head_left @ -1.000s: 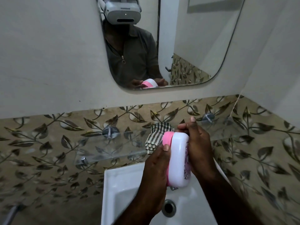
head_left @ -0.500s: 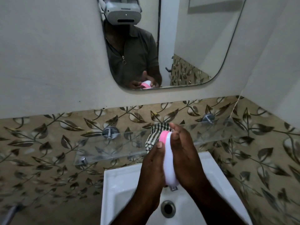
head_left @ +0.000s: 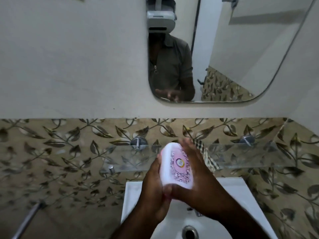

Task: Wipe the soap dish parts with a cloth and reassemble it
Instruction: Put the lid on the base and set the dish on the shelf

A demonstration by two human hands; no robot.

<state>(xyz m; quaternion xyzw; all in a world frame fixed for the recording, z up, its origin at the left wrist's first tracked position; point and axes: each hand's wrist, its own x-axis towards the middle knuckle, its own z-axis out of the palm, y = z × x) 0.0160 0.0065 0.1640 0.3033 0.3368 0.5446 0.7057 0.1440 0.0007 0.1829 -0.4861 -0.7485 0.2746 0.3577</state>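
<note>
The soap dish (head_left: pixel 174 164) is white with a pink patterned lid that faces me, and it is held upright over the sink. My left hand (head_left: pixel 154 192) grips its left side and back, thumb along the left edge. My right hand (head_left: pixel 196 178) lies along the dish's right side with straight, blurred fingers, and its thumb hooks under the near end. A pink rim shows at the upper left edge of the dish. The checked cloth (head_left: pixel 209 160) lies on the glass shelf (head_left: pixel 241 156) behind my right hand, mostly hidden.
A white sink (head_left: pixel 133 195) with a metal drain (head_left: pixel 190 232) is below my hands. A mirror (head_left: pixel 224 57) hangs above the leaf-patterned tiles. Two chrome shelf mounts (head_left: pixel 138 142) stick out of the wall. At the lower left a metal rod (head_left: pixel 27 219) is visible.
The dish has turned from edge-on to show its patterned lid. My right hand has shifted from covering the lid to its right side. The camera now tilts further down.
</note>
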